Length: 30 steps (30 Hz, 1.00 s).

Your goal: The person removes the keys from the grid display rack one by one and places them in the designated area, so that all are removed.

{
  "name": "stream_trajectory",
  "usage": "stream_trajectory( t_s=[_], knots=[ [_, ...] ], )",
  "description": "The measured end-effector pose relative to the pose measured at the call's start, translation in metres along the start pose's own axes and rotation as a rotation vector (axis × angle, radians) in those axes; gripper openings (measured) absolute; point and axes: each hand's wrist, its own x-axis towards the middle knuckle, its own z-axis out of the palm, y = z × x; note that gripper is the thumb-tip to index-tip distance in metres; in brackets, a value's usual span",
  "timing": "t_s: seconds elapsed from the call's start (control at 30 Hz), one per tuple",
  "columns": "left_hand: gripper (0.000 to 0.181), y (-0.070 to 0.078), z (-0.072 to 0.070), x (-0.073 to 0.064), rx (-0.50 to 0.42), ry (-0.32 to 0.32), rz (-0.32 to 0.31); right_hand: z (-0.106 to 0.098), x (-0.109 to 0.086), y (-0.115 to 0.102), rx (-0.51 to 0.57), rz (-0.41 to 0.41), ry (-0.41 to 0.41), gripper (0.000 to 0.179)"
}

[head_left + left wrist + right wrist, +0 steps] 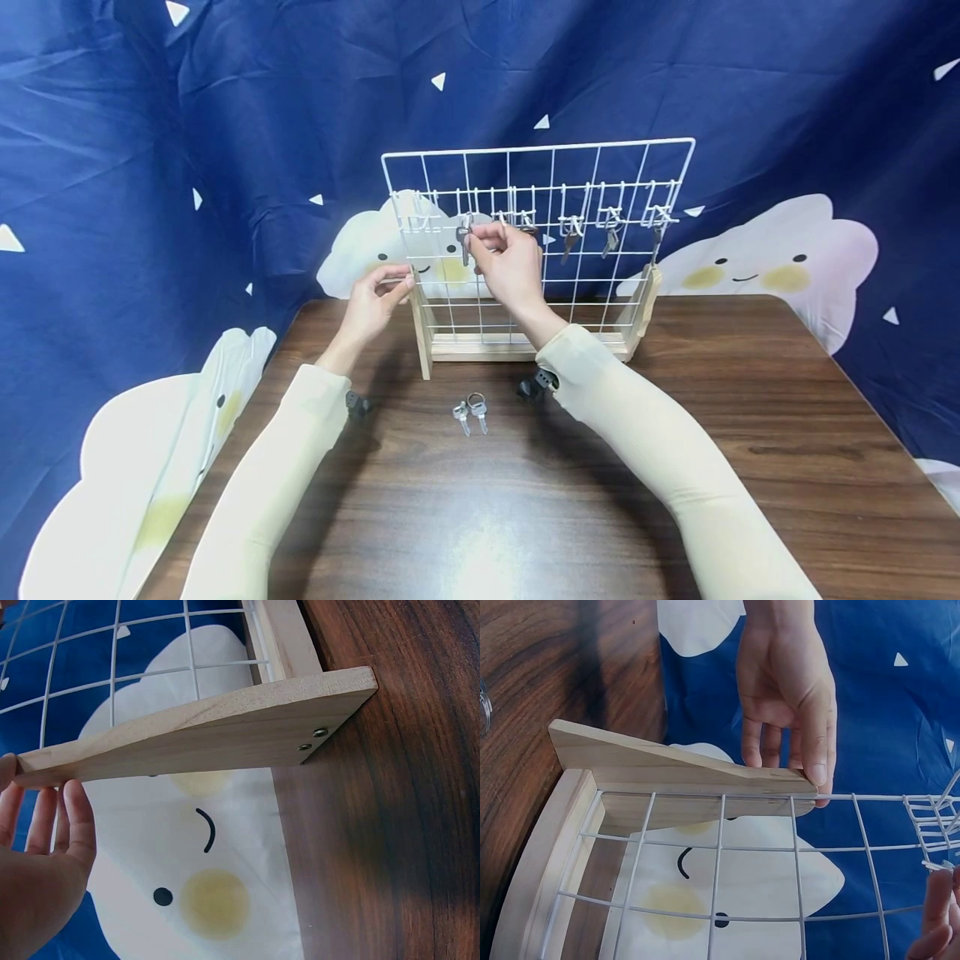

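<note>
My left hand (378, 298) grips the upper end of the rack's left wooden side piece (422, 333), thumb on one side and fingers on the other; the left wrist view shows this hand (45, 877) at the tip of the wood. The right hand (513, 265) pinches a dark key (464, 252) at a hook on the left part of the white wire grid (552, 148). In the right wrist view only some fingertips of the right hand (936, 919) show at the right edge, and the key itself is hard to make out.
Other keys hang from hooks to the right, among them a bronze key (570, 243) and a silver key (611, 240). Two silver keys (480, 410), one with a ring, lie on the brown table (420, 500) before the rack. A blue cloth (300, 100) hangs behind.
</note>
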Motion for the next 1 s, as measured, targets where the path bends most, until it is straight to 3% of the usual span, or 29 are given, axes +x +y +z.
stream_trajectory(
  t_s=[0.33, 0.6, 1.0],
  knots=[
    [0.037, -0.002, -0.001, 0.0, 0.001, -0.017, -0.003, -0.002, 0.0, -0.001, -0.02, 0.012, -0.029, 0.016],
    [0.038, -0.002, 0.0, -0.001, 0.016, 0.0, 0.023, -0.003, -0.005, -0.001, 0.041, 0.002, -0.031, 0.015],
    [0.038, -0.002, -0.001, 0.001, -0.01, -0.009, -0.009, -0.009, -0.016, -0.005, 0.095, -0.019, -0.042, 0.015]
  ],
)
